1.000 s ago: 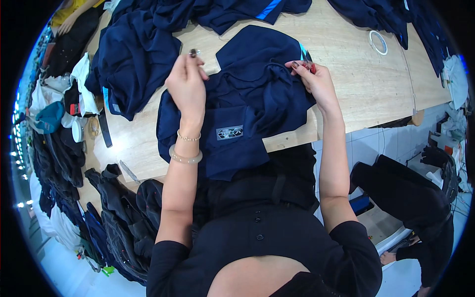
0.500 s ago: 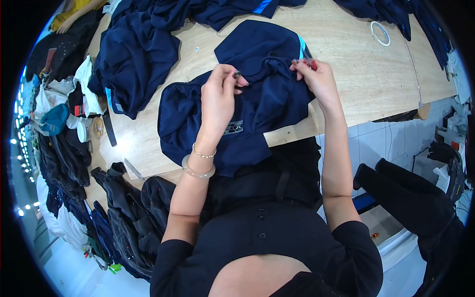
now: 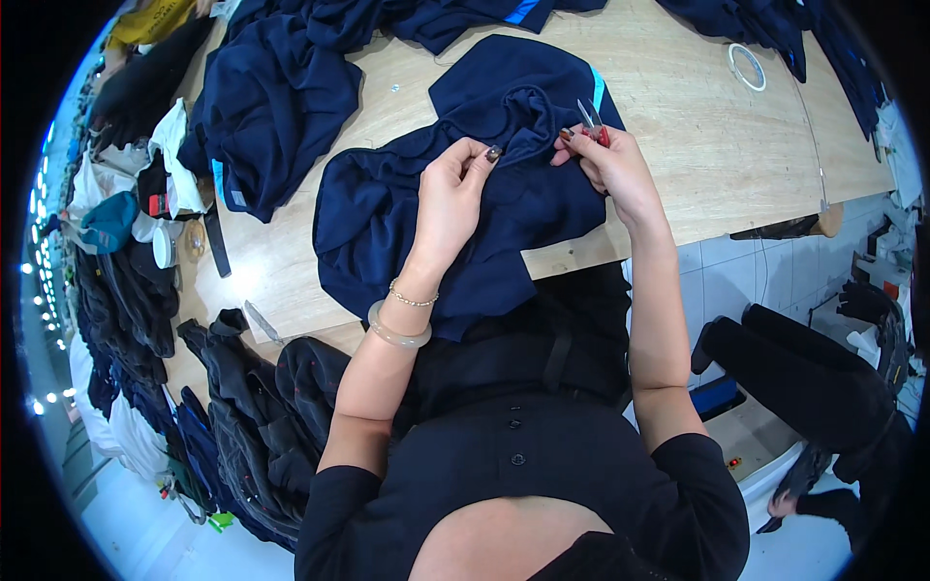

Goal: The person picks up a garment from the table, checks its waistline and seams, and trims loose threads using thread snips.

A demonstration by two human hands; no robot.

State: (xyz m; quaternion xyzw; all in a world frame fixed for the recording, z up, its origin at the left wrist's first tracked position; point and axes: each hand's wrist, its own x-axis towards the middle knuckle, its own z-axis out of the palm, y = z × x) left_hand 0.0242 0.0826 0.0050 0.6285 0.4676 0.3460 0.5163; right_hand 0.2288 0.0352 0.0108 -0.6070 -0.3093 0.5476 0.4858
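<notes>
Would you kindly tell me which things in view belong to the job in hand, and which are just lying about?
In use:
red-handled snips, held in the right hand
navy garment, bunched beneath the left hand and right hand

Lying about, untouched:
white ring
black strip
teal cloth item
dark clothes, lower left
another navy garment, upper left, possibly related

The garment point(image 3: 528, 218) before you is matt cloth, soft and creased, with a smoother-looking blue strip point(image 3: 598, 87). Your snips point(image 3: 589, 114) have bright metal blades and red handles, apparently plastic. Under them the bench point(image 3: 697, 165) is smooth, grained wood (with a slight sheen). Your bangle point(image 3: 399, 334) looks polished and milky; your top point(image 3: 465, 441) is matt cloth with glossy buttons point(image 3: 517, 459).
</notes>
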